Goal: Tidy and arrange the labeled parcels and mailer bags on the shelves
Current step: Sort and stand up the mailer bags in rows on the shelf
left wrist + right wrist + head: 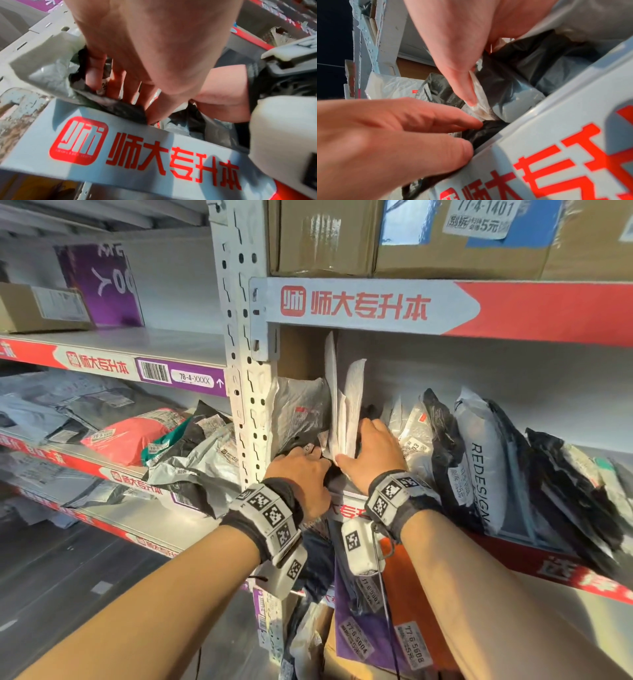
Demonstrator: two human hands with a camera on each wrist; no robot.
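Note:
Two thin white mailers (346, 402) stand upright at the left end of the middle shelf, beside a grey mailer bag (298, 412). My right hand (352, 446) grips the white mailers near their bottom. In the right wrist view its thumb (467, 88) presses on the white mailer's edge (479, 97); the other fingers are hidden behind. Just left of it, my left hand (317, 455) reaches in low and pinches the crumpled edge of a black mailer bag (120, 108) between thumb and fingers. That hand (471, 135) also shows in the right wrist view, at the shelf's front lip.
A row of black, grey and white mailers (479, 457) leans to the right of my hands. Cardboard boxes (322, 234) fill the shelf above. The perforated post (243, 371) stands directly left. The left bay holds piled mailers (137, 433), and labelled parcels (363, 628) sit below.

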